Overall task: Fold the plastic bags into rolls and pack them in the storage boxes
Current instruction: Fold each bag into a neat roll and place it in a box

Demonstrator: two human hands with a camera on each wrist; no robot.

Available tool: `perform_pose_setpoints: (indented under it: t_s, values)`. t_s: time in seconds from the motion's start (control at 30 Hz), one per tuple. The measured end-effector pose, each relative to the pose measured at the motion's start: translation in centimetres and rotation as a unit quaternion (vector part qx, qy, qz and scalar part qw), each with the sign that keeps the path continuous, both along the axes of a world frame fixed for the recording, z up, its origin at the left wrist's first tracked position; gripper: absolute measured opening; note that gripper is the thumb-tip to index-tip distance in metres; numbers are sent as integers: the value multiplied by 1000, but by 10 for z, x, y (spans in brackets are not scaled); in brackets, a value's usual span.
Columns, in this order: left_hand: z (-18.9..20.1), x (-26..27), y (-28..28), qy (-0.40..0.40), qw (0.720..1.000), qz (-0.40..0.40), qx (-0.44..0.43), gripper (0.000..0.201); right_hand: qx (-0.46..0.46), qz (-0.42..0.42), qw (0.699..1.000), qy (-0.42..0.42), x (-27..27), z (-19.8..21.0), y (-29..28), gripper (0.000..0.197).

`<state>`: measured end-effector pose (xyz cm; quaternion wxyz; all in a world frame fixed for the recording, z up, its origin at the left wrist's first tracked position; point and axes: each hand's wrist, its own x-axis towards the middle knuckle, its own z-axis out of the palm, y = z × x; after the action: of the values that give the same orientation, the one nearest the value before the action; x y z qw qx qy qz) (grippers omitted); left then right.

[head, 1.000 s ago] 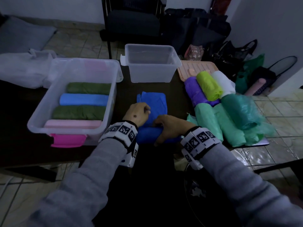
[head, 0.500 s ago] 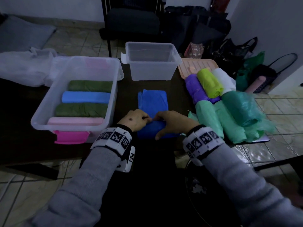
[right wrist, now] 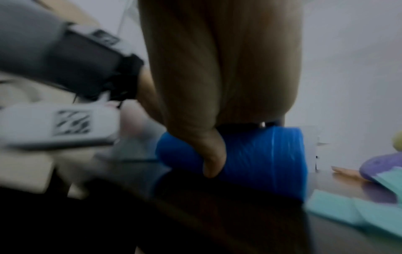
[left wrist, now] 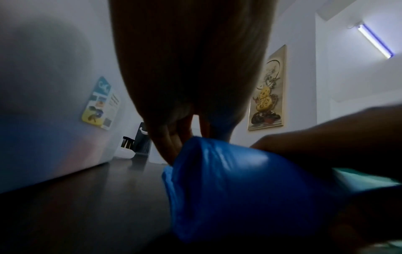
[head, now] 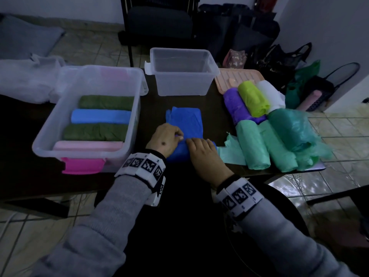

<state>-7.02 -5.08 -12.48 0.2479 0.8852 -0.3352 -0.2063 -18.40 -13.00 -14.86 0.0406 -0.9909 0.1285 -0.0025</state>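
Dark blue plastic bag (head: 184,124) in the centre of the head view, on the dark table (head: 215,108), half rolled: near part a thick roll, far part flat. Left hand (head: 164,139) on the left end of the roll, fingers curled round it. Right hand (head: 203,154) on the right part, fingers bent over the top, thumb (right wrist: 212,159) pressed against the near side. Large storage box (head: 127,136) at centre left, holding four rolls. Small clear storage box (head: 181,84) at upper centre. Pile of coloured rolls (head: 265,126) at the right.
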Motion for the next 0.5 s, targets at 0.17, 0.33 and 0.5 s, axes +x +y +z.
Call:
perform_pose_setpoints:
  t_s: [0.17,0.33,0.5]
  values:
    - [11,-4,8,28,999,-34,24,29,51,17,982,181,24,22,-20,60]
    - [11,-8,6,22,991,-83,99,64,138,12,955,263,46,38,-38,52]
    - [11,-5,0,-21,992,-73,103,61,180,10,955,237,49,38,-41,54]
